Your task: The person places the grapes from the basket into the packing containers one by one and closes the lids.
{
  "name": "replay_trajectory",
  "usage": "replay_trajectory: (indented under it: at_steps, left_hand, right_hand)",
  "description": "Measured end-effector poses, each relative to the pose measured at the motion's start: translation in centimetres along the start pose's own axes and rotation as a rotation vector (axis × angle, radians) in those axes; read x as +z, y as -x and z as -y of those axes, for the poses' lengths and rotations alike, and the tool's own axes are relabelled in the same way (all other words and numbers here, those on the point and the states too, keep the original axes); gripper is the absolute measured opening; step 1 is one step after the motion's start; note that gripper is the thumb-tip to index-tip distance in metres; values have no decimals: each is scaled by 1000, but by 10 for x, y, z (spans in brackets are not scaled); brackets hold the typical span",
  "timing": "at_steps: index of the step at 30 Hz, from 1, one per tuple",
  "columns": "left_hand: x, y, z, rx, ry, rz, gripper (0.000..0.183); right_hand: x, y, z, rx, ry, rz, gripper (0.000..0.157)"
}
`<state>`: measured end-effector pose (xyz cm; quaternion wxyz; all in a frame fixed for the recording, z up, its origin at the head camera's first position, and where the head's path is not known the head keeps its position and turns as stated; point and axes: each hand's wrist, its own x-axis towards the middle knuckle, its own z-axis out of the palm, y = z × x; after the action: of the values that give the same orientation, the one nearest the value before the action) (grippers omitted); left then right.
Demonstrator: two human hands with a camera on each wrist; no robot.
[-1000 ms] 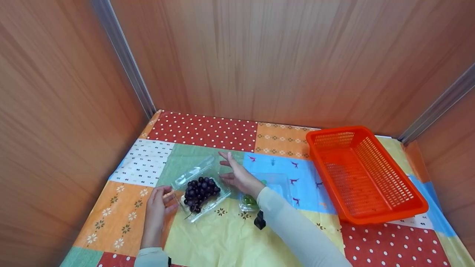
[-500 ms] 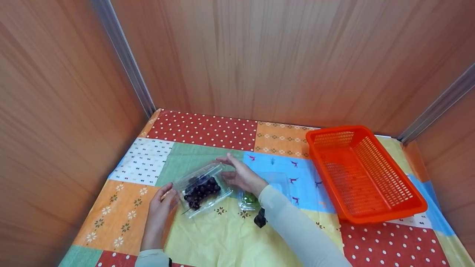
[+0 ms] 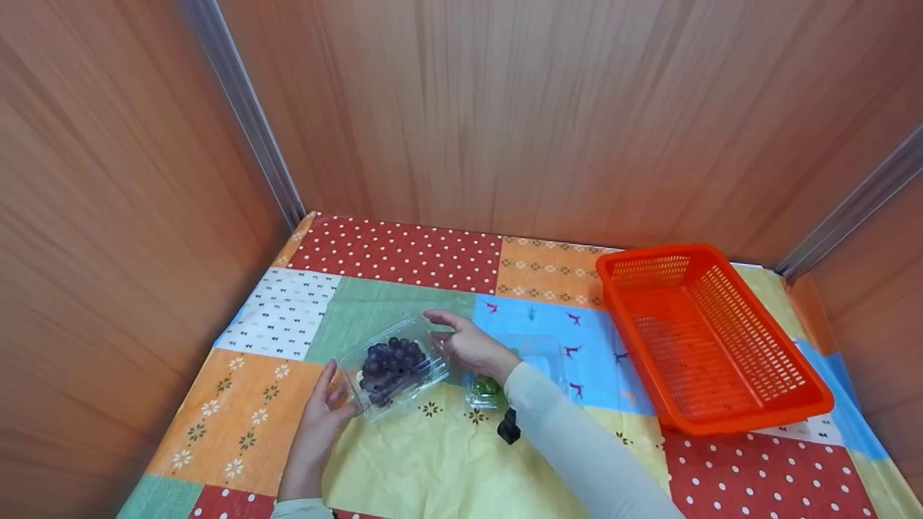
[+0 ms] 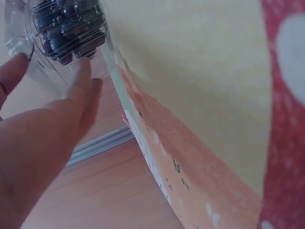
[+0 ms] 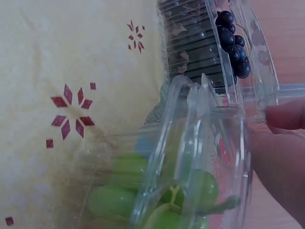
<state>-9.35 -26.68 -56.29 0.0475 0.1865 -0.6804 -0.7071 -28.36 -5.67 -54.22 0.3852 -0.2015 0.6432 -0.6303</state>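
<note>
A clear plastic clamshell box [image 3: 425, 386] stands tilted on the patchwork cloth, its lid folded over a bunch of dark grapes [image 3: 393, 364]. At its left end my left hand [image 3: 317, 425] holds the box, thumb at the lid's rim and fingers against the ridged base [image 4: 71, 28]. My right hand [image 3: 472, 349] grips the far right corner of the lid with thumb and index finger. Between lid and tray a strip of dark grapes [image 5: 233, 43] shows in the right wrist view. Just under the right wrist lies a second clear box [image 3: 544, 349] with green grapes [image 5: 114, 200].
An orange plastic basket [image 3: 721, 346] with perforated sides stands at the right. The patchwork cloth [image 3: 404, 468] covers the table. Wood-grain panels [image 3: 505, 122] rise behind the table and on both sides.
The lid of the dark-grape box has swung down from upright over the grapes. My left hand has come in nearer to the box's left end, and my right hand has lowered slightly with the lid.
</note>
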Motion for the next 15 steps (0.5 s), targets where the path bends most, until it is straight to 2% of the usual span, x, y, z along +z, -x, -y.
replay_trajectory:
  at_steps: [3,6,9,11,15]
  left_hand:
    - [3,0,1,-63,-29,-45,85]
    - [5,1,2,-133,-85,-59,85]
    - [5,4,3,-174,-121,-30,89]
    - [5,6,4,-180,-129,2,94]
    - [7,9,3,-187,-116,17,99]
  right_hand:
    - [0,1,0,-17,131,-4,89]
    - [2,2,0,-18,275,1,95]
    - [5,4,1,-7,378,6,96]
    - [7,4,0,6,426,-7,96]
    - [11,4,1,7,488,-42,91]
